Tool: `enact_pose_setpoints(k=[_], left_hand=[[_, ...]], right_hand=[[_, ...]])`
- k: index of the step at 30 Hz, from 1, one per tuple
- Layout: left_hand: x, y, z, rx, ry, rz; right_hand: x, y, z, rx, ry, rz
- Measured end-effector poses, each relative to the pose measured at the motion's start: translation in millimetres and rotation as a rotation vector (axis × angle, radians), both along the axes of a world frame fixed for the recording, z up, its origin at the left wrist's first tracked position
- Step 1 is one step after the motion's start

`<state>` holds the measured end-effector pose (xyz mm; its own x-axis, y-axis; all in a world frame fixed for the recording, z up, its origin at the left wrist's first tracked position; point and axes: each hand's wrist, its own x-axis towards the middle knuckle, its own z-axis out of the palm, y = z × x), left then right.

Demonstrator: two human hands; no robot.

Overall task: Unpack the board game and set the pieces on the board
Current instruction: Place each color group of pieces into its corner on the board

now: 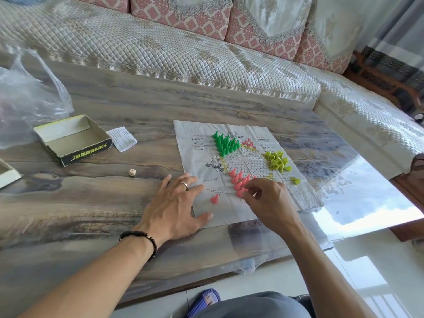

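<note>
Spanning scene: glossy wood-grain table (pixel 114 203), quilted sofa (pixel 160 49) behind, far side. Paper board (pixel 229 207) flat on table, right of centre. Green pieces (pixel 226 143) clustered far on board, yellow pieces (pixel 277 160) right, pink pieces (pixel 239 180) near. Left hand (pixel 176 203) flat, fingers spread, pressing board's left edge. Right hand (pixel 268 198) pinching among pink pieces. Open box (pixel 73 138), leaflet (pixel 122 138), die (pixel 132 172), plastic bag (pixel 29 95) left.

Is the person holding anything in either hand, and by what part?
The right hand pinches a pink game piece at the fingertips; which part is hidden. The left hand lies flat on the paper board, holding nothing.
</note>
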<state>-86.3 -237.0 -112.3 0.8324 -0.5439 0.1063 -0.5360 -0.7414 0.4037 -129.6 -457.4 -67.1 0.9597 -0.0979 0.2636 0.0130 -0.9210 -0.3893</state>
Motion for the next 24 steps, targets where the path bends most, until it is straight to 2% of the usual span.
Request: enact_pose_setpoints(k=[5, 15, 24], left_hand=[[0, 1, -1, 0.012, 0.0, -0.004], [2, 0, -3, 0.026, -0.009, -0.002], [3, 1, -5, 0.043, -0.076, -0.02]], right_hand=[[6, 30, -9, 0.064, -0.015, 0.102], [12, 40, -18, 0.037, 0.047, 0.138], [-7, 4, 0, 0.114, 0.028, -0.108]])
